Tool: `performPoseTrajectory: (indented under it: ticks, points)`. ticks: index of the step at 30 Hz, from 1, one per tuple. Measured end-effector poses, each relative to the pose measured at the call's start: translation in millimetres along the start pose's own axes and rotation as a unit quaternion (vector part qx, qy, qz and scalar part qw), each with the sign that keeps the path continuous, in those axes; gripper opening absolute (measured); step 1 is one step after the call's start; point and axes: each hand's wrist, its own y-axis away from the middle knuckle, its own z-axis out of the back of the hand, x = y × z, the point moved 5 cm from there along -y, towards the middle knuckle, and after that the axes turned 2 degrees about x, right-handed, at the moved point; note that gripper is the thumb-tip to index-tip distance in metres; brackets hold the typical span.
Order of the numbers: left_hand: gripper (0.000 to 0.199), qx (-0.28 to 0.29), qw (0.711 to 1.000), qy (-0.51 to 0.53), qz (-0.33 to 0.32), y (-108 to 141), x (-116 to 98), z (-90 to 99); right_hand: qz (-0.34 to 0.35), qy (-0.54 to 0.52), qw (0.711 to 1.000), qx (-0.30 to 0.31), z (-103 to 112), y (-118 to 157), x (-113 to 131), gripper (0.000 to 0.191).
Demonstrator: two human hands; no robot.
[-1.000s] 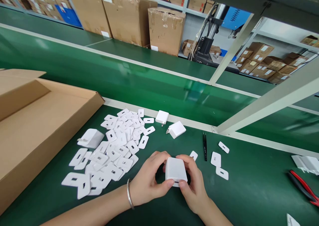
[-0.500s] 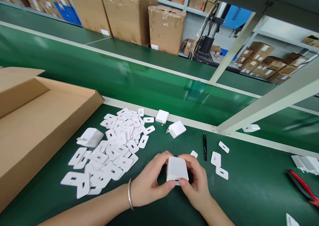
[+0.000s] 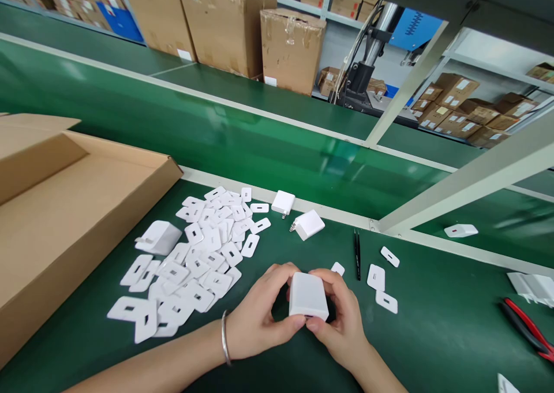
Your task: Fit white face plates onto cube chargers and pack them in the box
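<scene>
Between my two hands is a white charger (image 3: 309, 295), with its port end turned toward me. My left hand (image 3: 262, 315) grips its left side, thumb at the near lower edge. On the other side my right hand (image 3: 341, 318) grips it, its thumb pressed at the port end and partly covering the port. Left of my hands lies a heap of white end plates (image 3: 212, 240) with rectangular slots. Another white charger (image 3: 159, 238) sits at the heap's left edge. Beyond my hands are two more chargers, one (image 3: 307, 224) with its prongs showing, the other (image 3: 283, 202) by the ledge.
An open cardboard box (image 3: 108, 202) stands at left. Black tweezers (image 3: 357, 254) and a few loose plates (image 3: 375, 277) lie right of my hands. Red-and-black pliers (image 3: 526, 326) are at far right. A white frame post (image 3: 471, 173) slants across the right. A green conveyor (image 3: 242, 145) runs behind.
My right thumb has shifted left along the charger's port end, covering more of the port. The white piece on the conveyor behind the post has moved right.
</scene>
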Motion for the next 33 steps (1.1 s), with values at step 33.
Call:
performPoseTrajectory:
  ticks: [33]
  points:
    - [0.039, 0.011, 1.000, -0.001, 0.011, 0.9, 11.2, -5.1, -0.011, -0.079, 0.997, 0.015, -4.2, 2.4, -7.8, 0.051]
